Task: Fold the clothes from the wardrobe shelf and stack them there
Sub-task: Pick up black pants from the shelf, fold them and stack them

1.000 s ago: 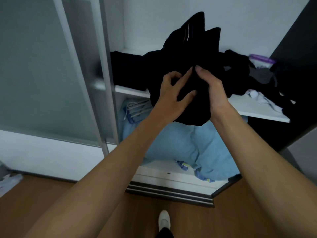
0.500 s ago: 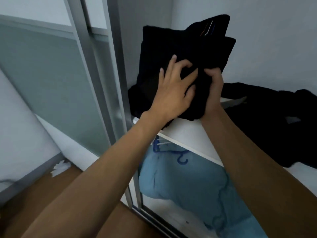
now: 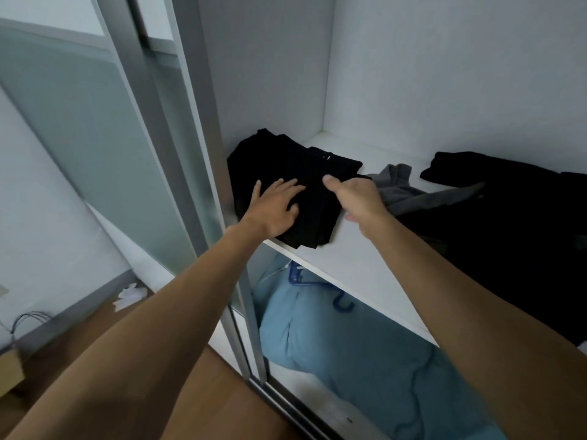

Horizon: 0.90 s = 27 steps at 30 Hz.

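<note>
Both hands are laid on the folded black stack (image 3: 295, 185) at the left end of the wardrobe shelf (image 3: 355, 265). Left hand (image 3: 274, 208) is spread flat, palm down, fingers splayed on the near left part of the stack. Right hand (image 3: 355, 198) is set against the stack's right side, thumb extended on top; its fingers are hidden beneath the palm, so whether cloth is pinched cannot be told.

Risks, judged from the present layout:
- The stack's near corner is seen at, possibly just over, the shelf's front edge. If the palms are lifted unevenly, or cloth is dragged along with them, the folds could be slid off and dropped towards the pale blue bedding (image 3: 365, 360) below.
- The layers look loose at the near edge; a sideways push could splay them.

Surroundings, left to right:
- The sliding door frame (image 3: 203, 185) is found just beside the stack's left side, so leftward room is limited.
- A grey garment (image 3: 400, 188) lies unfolded, touching or nearly touching the right hand.
- A black clothes pile (image 3: 508, 233) occupies the shelf's right part and remains unfolded; much of the task is judged outstanding.
- A blue hanger (image 3: 298, 274) is visible under the shelf.
</note>
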Each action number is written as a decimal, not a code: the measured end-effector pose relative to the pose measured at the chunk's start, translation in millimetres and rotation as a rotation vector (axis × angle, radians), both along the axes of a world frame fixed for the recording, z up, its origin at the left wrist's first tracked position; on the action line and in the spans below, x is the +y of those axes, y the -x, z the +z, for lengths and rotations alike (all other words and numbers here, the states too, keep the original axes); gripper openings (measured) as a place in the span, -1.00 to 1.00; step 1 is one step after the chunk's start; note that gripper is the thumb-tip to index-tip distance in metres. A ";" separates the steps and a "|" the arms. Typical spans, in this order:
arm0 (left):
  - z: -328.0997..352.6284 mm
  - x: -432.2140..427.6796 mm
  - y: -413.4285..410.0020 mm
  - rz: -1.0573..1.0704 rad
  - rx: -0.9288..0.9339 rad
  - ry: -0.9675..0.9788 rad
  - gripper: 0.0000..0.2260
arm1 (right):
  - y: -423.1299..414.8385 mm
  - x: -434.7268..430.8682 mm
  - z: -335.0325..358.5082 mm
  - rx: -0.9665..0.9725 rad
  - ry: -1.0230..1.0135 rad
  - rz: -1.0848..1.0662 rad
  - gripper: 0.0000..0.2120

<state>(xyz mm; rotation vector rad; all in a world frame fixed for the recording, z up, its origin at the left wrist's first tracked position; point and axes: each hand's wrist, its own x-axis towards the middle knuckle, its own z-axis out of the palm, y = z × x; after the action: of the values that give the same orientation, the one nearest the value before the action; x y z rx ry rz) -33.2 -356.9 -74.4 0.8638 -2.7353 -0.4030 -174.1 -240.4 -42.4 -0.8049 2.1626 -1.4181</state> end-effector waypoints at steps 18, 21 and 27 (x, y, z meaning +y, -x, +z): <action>20.3 -35.6 21.2 0.219 0.032 0.333 -0.56 | -27.1 -67.3 -21.4 -0.601 0.556 -0.542 -0.61; 4.6 -51.5 23.0 0.278 -0.132 0.165 -0.52 | -22.1 -70.9 -21.1 -0.537 0.431 -0.431 -0.61; 11.2 -68.3 41.7 0.289 -0.220 0.100 -0.39 | -2.4 -73.0 -32.8 -0.181 0.099 -0.384 -0.60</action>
<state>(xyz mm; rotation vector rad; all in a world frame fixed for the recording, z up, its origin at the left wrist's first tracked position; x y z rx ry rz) -75.0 -425.2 -63.2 1.3210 -2.7327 -0.1191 -171.7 -313.4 -75.3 -0.2828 2.1971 -1.7192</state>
